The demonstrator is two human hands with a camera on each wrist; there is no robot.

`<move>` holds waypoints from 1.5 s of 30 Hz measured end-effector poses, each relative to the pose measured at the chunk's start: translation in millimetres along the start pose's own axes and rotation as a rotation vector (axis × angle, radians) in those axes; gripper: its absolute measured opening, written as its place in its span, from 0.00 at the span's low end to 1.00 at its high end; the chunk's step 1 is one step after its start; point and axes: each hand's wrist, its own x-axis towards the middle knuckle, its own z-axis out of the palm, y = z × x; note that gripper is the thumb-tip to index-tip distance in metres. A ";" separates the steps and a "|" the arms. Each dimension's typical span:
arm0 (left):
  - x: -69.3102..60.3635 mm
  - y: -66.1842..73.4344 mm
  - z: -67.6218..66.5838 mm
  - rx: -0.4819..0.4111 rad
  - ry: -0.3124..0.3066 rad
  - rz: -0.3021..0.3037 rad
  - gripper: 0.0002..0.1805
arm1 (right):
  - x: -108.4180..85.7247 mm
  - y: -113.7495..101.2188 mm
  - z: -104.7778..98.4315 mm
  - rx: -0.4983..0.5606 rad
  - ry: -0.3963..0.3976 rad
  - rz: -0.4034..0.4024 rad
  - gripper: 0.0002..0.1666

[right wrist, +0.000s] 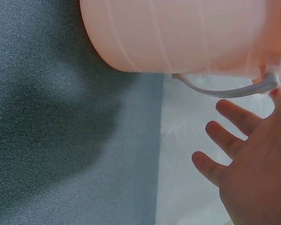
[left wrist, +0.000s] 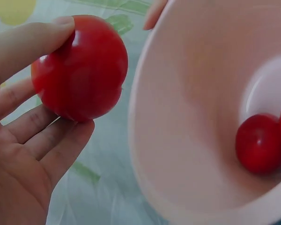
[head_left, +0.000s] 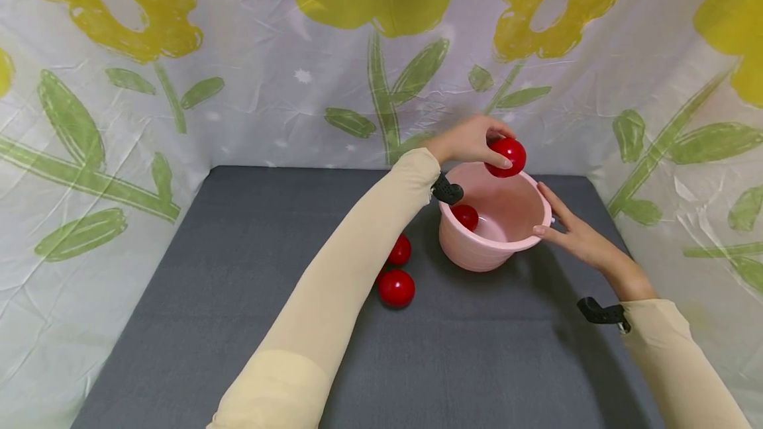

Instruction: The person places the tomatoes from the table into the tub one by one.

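- Nearest the camera, your left arm's cream fabric sleeve (head_left: 340,277) slants across the dark grey cloth-covered table (head_left: 179,283).
- Your left hand (head_left: 467,141) has its grip round a glossy red, tomato-like ball (head_left: 507,157), thumb against fingertips, raised near the bucket's far rim.
- That ball looks smooth; if you loosen your fingers beside the rim, it could fall outside.
- Your right hand (head_left: 577,237) is spread, thumb and index finger at the rim of the round, pale pink plastic bucket (head_left: 477,253).
- Such light steadying might let a knock from your left wrist tip it.
- Count one bucket, with one thin, pale handle (right wrist: 229,93).
- Count five visible balls: one held, two inside (left wrist: 260,143), two on the table (head_left: 396,288); your sleeve may hide more.
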 end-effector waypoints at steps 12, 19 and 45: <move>9.1 -2.7 27.0 0.081 -0.090 0.009 0.32 | 3.1 -1.2 -0.2 -0.031 -0.006 0.014 0.55; 7.7 -4.6 42.3 0.077 -0.112 -0.034 0.32 | -1.0 -2.8 -1.7 -0.025 -0.006 0.006 0.55; 7.8 -8.9 53.9 -0.015 -0.141 -0.039 0.31 | -1.2 1.1 0.7 -0.012 0.010 -0.012 0.55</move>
